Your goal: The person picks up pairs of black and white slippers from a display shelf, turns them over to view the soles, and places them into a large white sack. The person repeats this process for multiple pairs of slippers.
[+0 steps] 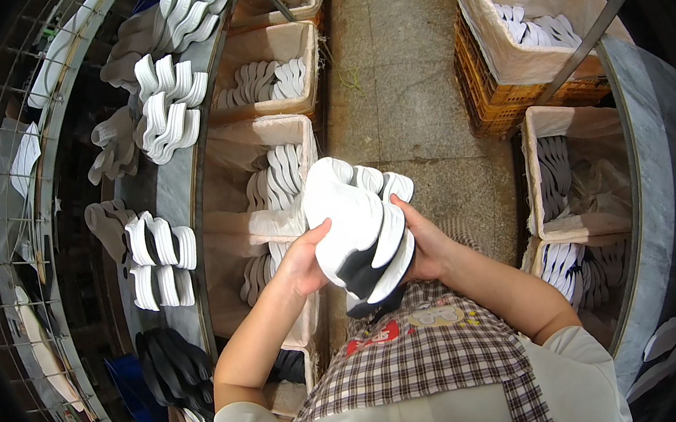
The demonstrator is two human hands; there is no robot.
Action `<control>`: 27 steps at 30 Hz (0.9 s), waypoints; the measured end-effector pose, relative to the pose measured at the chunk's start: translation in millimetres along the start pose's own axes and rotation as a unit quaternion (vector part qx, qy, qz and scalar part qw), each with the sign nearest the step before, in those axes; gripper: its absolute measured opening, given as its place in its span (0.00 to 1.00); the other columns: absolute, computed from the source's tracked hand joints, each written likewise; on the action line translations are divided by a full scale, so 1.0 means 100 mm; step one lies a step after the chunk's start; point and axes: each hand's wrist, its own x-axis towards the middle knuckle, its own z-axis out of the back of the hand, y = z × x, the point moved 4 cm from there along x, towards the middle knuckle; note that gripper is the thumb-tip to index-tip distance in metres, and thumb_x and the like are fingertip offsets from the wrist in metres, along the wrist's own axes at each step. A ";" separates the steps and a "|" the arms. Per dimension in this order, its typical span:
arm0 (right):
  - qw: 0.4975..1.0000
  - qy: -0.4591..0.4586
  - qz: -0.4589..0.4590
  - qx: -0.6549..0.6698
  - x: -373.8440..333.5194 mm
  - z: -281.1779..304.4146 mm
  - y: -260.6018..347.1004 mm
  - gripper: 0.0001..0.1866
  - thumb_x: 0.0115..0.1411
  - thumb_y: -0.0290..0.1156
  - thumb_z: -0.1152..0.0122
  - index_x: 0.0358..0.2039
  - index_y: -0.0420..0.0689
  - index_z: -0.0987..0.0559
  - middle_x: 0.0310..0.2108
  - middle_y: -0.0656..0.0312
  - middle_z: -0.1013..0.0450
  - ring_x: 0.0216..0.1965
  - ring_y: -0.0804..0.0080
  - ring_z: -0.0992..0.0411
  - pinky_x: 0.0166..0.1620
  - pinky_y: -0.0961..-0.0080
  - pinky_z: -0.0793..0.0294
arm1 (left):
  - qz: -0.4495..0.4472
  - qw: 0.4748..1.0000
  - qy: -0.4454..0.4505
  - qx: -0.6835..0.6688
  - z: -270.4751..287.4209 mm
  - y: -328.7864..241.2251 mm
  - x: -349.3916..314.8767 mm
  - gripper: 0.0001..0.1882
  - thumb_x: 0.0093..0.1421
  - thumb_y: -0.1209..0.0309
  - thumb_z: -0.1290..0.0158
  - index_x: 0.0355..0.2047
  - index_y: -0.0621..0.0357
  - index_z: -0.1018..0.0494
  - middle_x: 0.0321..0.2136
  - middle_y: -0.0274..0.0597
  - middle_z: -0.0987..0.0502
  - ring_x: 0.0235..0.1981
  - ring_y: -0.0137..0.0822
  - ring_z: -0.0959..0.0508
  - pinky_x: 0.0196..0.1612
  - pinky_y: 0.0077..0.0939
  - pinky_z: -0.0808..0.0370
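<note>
Since the stack of sole-shaped pieces (346, 216) hides most fingers, their underside hold can't be made out; left hand (304, 262) and right hand (430, 248) grip it from both sides, thumbs showing. Speckled floor (400, 70) top centre, lined bins (265, 110) left of centre. Stack mid-frame: white, curved, fanned, black patches low.

Soles (346, 216), white with black patches toward the near end, overlap in a fanned stack, held up between both hands (306, 262).
</note>
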 end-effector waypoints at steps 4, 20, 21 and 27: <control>0.984 0.096 0.124 0.079 -0.04 -0.10 0.01 0.33 0.64 0.57 0.62 0.58 0.44 0.34 0.56 0.54 0.33 0.55 0.61 0.33 0.59 0.59 0.37 | -0.052 0.998 -0.003 0.019 0.05 -0.01 0.01 0.27 0.64 0.61 0.54 0.57 0.68 0.40 0.53 0.50 0.31 0.53 0.44 0.29 0.57 0.38 0.34; 0.997 0.065 -0.027 0.035 0.05 0.23 -0.09 0.29 0.57 0.62 0.58 0.49 0.55 0.27 0.50 0.58 0.31 0.50 0.55 0.36 0.48 0.53 0.38 | 0.030 0.999 -0.033 -0.003 0.24 0.03 -0.11 0.23 0.65 0.66 0.57 0.56 0.69 0.39 0.50 0.50 0.28 0.50 0.43 0.27 0.55 0.37 0.30; 0.997 0.064 -0.028 0.031 0.02 0.23 -0.10 0.29 0.57 0.62 0.58 0.49 0.55 0.27 0.50 0.57 0.31 0.50 0.55 0.36 0.48 0.53 0.37 | 0.032 0.999 -0.012 -0.017 0.24 0.04 -0.10 0.23 0.65 0.66 0.57 0.55 0.69 0.39 0.50 0.50 0.28 0.50 0.42 0.26 0.55 0.37 0.30; 0.998 0.024 -0.042 0.046 -0.09 0.21 -0.13 0.28 0.56 0.60 0.54 0.48 0.54 0.27 0.49 0.55 0.33 0.48 0.55 0.38 0.47 0.51 0.36 | 0.059 0.998 -0.004 -0.004 0.34 0.10 -0.08 0.23 0.64 0.63 0.56 0.55 0.65 0.36 0.48 0.48 0.26 0.47 0.41 0.25 0.50 0.38 0.28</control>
